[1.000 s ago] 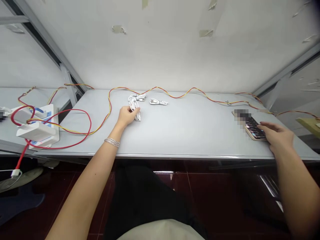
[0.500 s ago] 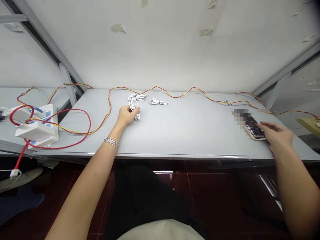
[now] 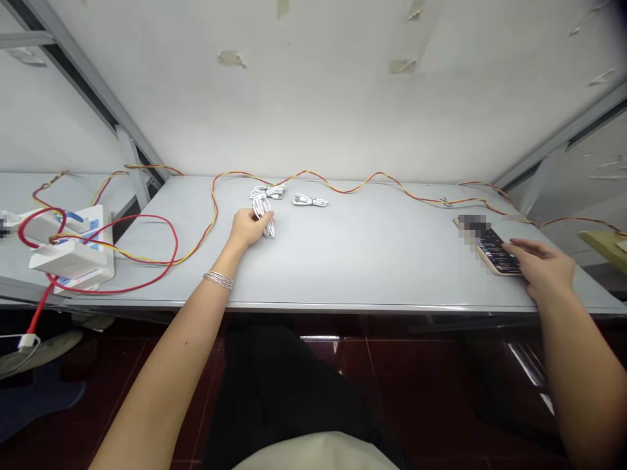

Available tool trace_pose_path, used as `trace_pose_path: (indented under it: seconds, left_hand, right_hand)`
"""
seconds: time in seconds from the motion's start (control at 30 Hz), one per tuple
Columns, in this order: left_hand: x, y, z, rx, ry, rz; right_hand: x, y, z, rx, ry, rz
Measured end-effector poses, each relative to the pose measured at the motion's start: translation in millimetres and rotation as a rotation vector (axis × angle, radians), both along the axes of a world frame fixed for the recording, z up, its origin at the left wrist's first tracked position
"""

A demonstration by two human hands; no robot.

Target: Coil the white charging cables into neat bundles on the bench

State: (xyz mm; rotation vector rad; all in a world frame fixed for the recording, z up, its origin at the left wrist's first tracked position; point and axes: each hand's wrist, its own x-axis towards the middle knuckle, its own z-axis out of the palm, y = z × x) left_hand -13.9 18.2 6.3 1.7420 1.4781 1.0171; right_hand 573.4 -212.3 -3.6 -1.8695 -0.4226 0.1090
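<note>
My left hand (image 3: 246, 227) is closed around a coiled white cable (image 3: 267, 222), low over the table. Just behind it lies a bundle of white cables (image 3: 267, 191) bound with a dark tie. A single tied white cable (image 3: 309, 201) rests a little to the right. On the right side, a smartphone (image 3: 497, 251) lies face up with its dark screen lit; part of it is blurred out. My right hand (image 3: 546, 267) reaches over the phone's near right end, one finger on the screen and the others loosely stretched out.
A grey-white table (image 3: 357, 261) runs up to a white wall panel (image 3: 323, 111). A red and yellow twisted wire (image 3: 386, 176) snakes along its back. At left, a white power strip (image 3: 105, 261) carries plugged-in adapters (image 3: 68, 258) and looped red wire (image 3: 174, 232). Metal frame posts stand at both sides.
Almost nothing differs. My left hand stays on the coiled cable and my right hand stays at the phone; the view shifts very slightly.
</note>
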Motion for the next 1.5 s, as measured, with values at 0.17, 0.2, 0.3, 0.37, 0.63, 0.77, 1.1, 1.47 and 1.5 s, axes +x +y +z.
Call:
trace_pose_path:
  seconds: [0.17, 0.2, 0.3, 0.37, 0.63, 0.77, 1.1, 1.47, 1.5]
  left_hand:
    - [0, 1, -1.2, 0.006, -0.010, -0.004]
    - [0, 1, -1.2, 0.008, -0.007, -0.003]
    - [0, 1, -0.9, 0.005, 0.002, 0.000]
    - [0, 1, -0.6, -0.003, -0.003, -0.004]
    - [-1, 1, -1.3, -0.001, -0.003, -0.010]
    - [-1, 2, -2.4, -0.003, -0.006, -0.008]
    - [-1, 2, -2.5, -0.016, -0.026, -0.011]
    - [0, 1, -1.1, -0.007, -0.017, 0.004]
    - [0, 1, -0.5, -0.011, -0.015, 0.008]
  right_hand:
    - [11, -4, -6.6, 0.025, 0.006, 0.063]
    - [11, -4, -6.6, 0.029, 0.009, 0.077]
    - [5, -3, -2.5, 0.013, 0.026, 0.077]
    - [-1, -1, 1.6, -0.022, 0.032, 0.025]
    - [4, 0, -2.0, 0.001, 0.010, 0.025]
    - [11, -2, -6.0, 0.007, 0.018, 0.056]
    - [8, -1, -3.5, 0.015, 0.047, 0.064]
    - [8, -4, -0.4, 0.054, 0.080, 0.146]
    - [8, -4, -0.4, 0.050, 0.082, 0.139]
